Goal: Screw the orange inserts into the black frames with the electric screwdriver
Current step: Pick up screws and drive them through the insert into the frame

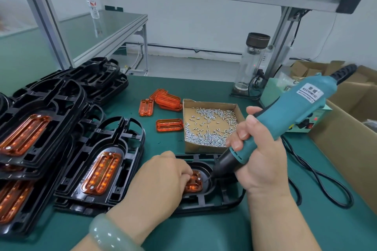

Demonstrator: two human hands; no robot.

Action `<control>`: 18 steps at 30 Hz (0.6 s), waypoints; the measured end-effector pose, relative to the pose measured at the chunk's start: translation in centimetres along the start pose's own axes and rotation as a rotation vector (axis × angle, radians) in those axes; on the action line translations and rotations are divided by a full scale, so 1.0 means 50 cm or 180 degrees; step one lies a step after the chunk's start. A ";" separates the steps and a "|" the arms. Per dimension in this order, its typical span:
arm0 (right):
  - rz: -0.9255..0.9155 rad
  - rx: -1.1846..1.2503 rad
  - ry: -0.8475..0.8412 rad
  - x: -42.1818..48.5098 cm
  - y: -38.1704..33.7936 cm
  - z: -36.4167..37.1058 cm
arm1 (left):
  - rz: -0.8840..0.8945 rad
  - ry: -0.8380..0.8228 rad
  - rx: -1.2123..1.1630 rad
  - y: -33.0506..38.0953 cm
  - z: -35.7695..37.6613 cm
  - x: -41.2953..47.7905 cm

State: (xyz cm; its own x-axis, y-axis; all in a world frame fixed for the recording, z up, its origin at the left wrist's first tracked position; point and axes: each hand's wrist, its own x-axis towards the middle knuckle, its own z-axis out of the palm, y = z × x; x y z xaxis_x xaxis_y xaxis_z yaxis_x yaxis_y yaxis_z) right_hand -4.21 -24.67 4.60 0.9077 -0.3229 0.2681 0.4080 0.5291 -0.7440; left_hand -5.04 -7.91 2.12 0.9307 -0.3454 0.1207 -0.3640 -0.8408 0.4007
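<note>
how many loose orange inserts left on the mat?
4. Nearest insert lies left of the screw box; second insert farther back-left; two overlapping inserts behind. The overlap may hide more.

A: What colours show here?
B: A dark green worktop; glossy black frames; translucent orange inserts, ribbed in fine lines.
A: And the tool?
B: The screwdriver is teal with a black nose; silver screws speckle a brown cardboard box.
</note>
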 end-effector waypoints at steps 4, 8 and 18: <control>0.0009 0.0159 0.0188 0.004 -0.003 -0.006 | 0.0060 0.0463 -0.0220 0.024 -0.041 0.051; 0.0049 0.0153 0.0306 0.006 -0.003 -0.010 | 0.0034 0.0222 -0.0101 0.043 -0.042 0.153; 0.0124 0.0179 0.0325 0.010 0.003 -0.012 | 0.0021 -0.0446 0.1397 0.060 0.007 0.263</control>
State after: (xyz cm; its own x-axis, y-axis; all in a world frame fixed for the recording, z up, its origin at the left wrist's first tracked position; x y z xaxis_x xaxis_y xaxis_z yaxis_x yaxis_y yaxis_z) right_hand -3.74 -25.22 4.25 0.9093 -0.3780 0.1737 0.3801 0.5850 -0.7165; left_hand 6.11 -15.12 4.58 0.9253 -0.3790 -0.0141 -0.3792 -0.9249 -0.0260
